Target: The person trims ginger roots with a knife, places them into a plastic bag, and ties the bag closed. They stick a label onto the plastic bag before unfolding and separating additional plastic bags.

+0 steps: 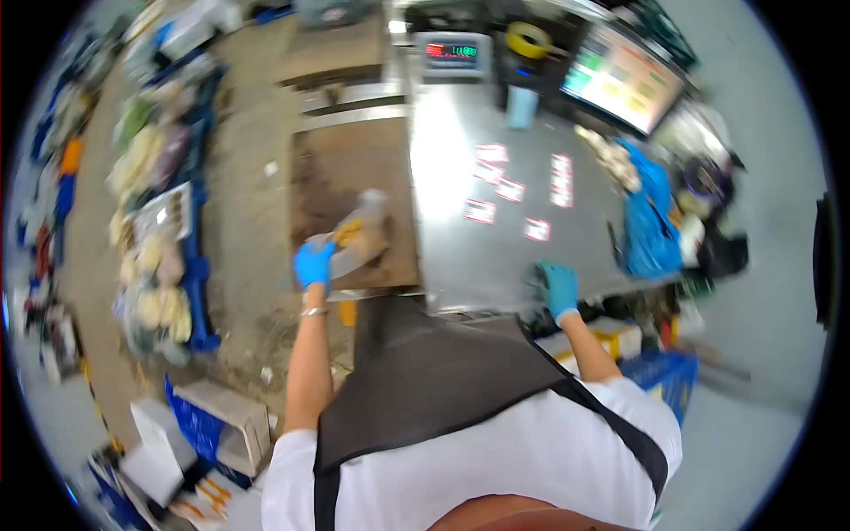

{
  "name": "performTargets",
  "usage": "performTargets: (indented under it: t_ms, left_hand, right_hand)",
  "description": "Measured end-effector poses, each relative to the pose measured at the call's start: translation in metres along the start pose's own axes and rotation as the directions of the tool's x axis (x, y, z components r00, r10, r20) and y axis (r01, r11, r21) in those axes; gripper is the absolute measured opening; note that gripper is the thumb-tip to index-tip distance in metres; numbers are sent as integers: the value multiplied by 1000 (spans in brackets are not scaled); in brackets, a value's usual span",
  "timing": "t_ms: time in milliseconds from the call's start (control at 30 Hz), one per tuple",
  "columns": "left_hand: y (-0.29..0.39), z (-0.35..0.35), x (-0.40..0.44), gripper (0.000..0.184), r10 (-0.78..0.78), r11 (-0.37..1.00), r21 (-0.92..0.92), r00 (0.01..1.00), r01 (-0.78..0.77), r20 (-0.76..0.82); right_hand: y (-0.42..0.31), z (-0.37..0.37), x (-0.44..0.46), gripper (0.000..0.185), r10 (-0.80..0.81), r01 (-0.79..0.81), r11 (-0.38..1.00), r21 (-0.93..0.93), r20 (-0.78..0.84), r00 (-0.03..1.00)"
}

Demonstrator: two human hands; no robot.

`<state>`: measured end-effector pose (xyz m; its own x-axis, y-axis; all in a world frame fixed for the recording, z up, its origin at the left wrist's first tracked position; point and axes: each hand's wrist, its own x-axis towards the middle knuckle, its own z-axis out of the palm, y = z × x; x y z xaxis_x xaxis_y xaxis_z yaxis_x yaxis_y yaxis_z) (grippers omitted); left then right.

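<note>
My left hand [314,263], in a blue glove, is closed on the near-left side of a clear plastic bag [370,212]. Something yellow-orange [350,234] shows in the bag; blur hides what it is. The bag is over a brown, worn platform [332,168]. My right hand [558,288], in a teal glove, rests at the front edge of the metal table [496,265], fingers apart and apparently holding nothing. Several small white labels with red borders [509,189] lie on the metal beyond it.
A scale display [453,55] with lit digits stands at the back, near a yellow tape roll [528,41] and a tilted screen [624,75]. A blue plastic bag [651,217] lies at the table's right. Bagged goods [159,274] fill a blue pallet on the left floor.
</note>
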<state>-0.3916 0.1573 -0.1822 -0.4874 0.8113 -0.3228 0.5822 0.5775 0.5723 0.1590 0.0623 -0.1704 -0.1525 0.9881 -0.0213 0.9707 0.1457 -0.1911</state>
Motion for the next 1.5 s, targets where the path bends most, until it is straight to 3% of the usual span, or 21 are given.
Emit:
performTargets:
  t_ms: [33, 67, 100, 133, 200, 300, 467, 533, 667, 800, 867, 967, 1033, 1067, 1133, 1200, 1333, 1400, 1433, 1467, 1500]
  left_hand:
    - [-35, 16, 28, 36, 461, 883, 56, 883, -466, 85]
    - [-29, 13, 33, 21, -50, 939, -313, 955, 145, 293]
    - [-47, 24, 35, 20, 151, 832, -551, 981, -62, 118]
    - [-25, -6, 21, 23, 313, 896, -323, 949, -305, -29]
    - [0, -48, 10, 22, -104, 432, -893, 990, 128, 92]
    - [19, -164, -9, 33, -153, 246, -965, 979, -92, -133]
    - [35, -357, -86, 34, 67, 461, -657, 762, -596, -644]
    - [31, -422, -107, 42, -206, 524, -687, 707, -504, -676]
    - [37, -510, -142, 36, 42, 554, -353, 449, -754, -892]
    - [21, -561, -138, 30, 141, 758, -296, 588, -581, -796]
    - [8, -561, -126, 29, 328, 903, 73, 567, -424, -756]
    - [-25, -557, -116, 42, 328, 862, -73, 663, -501, -673]
    - [5, -507, -135, 41, 179, 817, -315, 731, -483, -658]
    - [-13, -502, -135, 40, 368, 865, -39, 684, -501, -630]
    - [29, -451, -150, 41, -12, 677, -536, 720, -505, -694]
    - [4, -432, -142, 42, 3, 550, -728, 872, -410, -489]
    - [74, -303, -167, 38, -74, 507, -794, 901, -335, -428]
    - [62, -280, -153, 37, 276, 6, -997, 958, 73, 72]
    - [85, -258, -156, 35, 387, -34, -980, 907, 196, 168]
    - [111, -235, -169, 34, 194, -46, -990, 974, 132, 121]
    - [143, -204, -188, 35, 39, 308, -950, 998, -49, -39]
  right_hand:
    - [-21, -2, 15, 31, 122, -106, 883, 458, -5, 993]
    - [-37, -4, 27, 33, 9, 1, 954, 299, -30, 1000]
    - [-52, -7, 38, 35, -105, 111, 985, 130, -54, 993]
    - [-72, -7, 50, 37, -168, 192, 958, 214, -125, 978]
    - [-104, -10, 66, 43, -257, 273, 875, 399, -96, 962]
    - [-156, -23, 91, 46, -329, 330, 790, 517, -95, 939]
    - [-179, -30, 109, 47, -389, 340, 698, 630, -65, 919]
    - [-185, -34, 118, 47, -393, 329, 689, 646, -48, 918]
    - [-183, -30, 129, 47, -403, 364, 666, 651, -96, 910]
    - [-165, -3, 137, 45, -496, 457, 647, 610, -119, 860]
    - [-163, -11, 130, 47, -488, 391, 735, 554, 32, 872]
    - [-140, -9, 109, 48, -437, 395, 775, 493, -34, 899]
    - [-116, -8, 95, 42, -223, 140, 853, 503, 108, 969]
    - [-98, -13, 88, 41, -103, 8, 848, 529, 149, 983]
    - [-57, -8, 82, 38, 241, -282, 760, 585, 150, 959]
    - [-10, 18, 93, 37, 485, -353, 801, 484, -177, 856]
    - [49, 28, 120, 30, 436, -299, 894, 334, -487, 757]
    - [68, 58, 127, 27, 509, -427, 858, 285, -368, 778]
    - [70, 59, 121, 26, 513, -431, 855, 290, -345, 786]
    - [71, 61, 117, 25, 514, -430, 852, 299, -321, 795]
    - [67, 60, 116, 24, 509, -423, 852, 309, -301, 806]
